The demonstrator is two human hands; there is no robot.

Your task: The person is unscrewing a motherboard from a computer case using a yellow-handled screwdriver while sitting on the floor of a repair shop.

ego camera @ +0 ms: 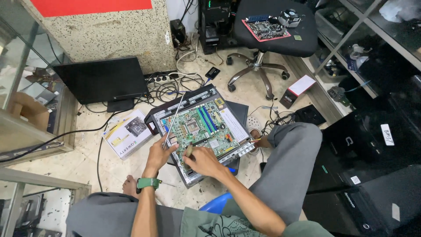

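Open computer case, on the floor between the seated person's knees; green motherboard exposed inside. Left hand: fingers closed in a pinch on the lower end of a long thin metal rod, which slants up across the board. Right hand: curled around a small tool, tip touching the board's near edge. Green watch on the left wrist. White box just left of the case. Black monitor beyond, against the wall. Office chair behind the case carries a second board. Cables tangled near the monitor.
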